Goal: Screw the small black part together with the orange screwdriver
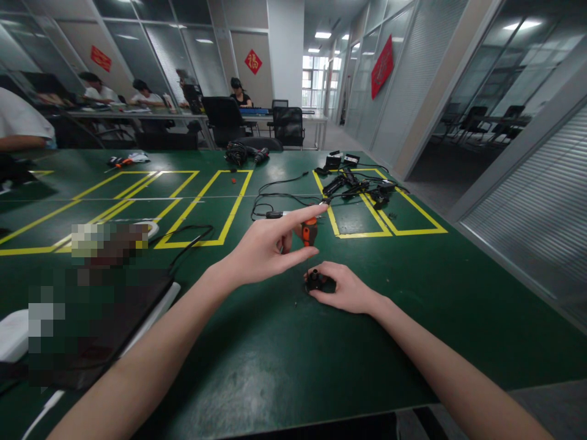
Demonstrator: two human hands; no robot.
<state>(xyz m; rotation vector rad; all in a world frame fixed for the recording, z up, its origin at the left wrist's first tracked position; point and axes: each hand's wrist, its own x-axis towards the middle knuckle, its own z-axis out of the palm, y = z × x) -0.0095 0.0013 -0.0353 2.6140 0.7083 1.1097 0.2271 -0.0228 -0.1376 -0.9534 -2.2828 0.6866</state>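
A short screwdriver (pixel 309 232) with an orange and black handle stands upright near the middle of the table, its thin shaft pointing down. My left hand (pixel 261 247) is around its handle, index finger stretched past the top and thumb alongside the lower end; the other fingers curl behind, partly hidden. Just below, my right hand (pixel 343 286) rests on the table, thumb and fingers closed on a small black part (pixel 315 280) with a short round post. The screwdriver's tip meets or hangs just above this part; the exact contact is too small to tell.
Black parts and cables (pixel 351 183) lie heaped at the back right, within yellow tape outlines. A power drill (pixel 261 156) stands at the table's far edge. At left lies a dark, partly blurred device (pixel 151 293) with cables. A person in white (pixel 22 119) sits far left.
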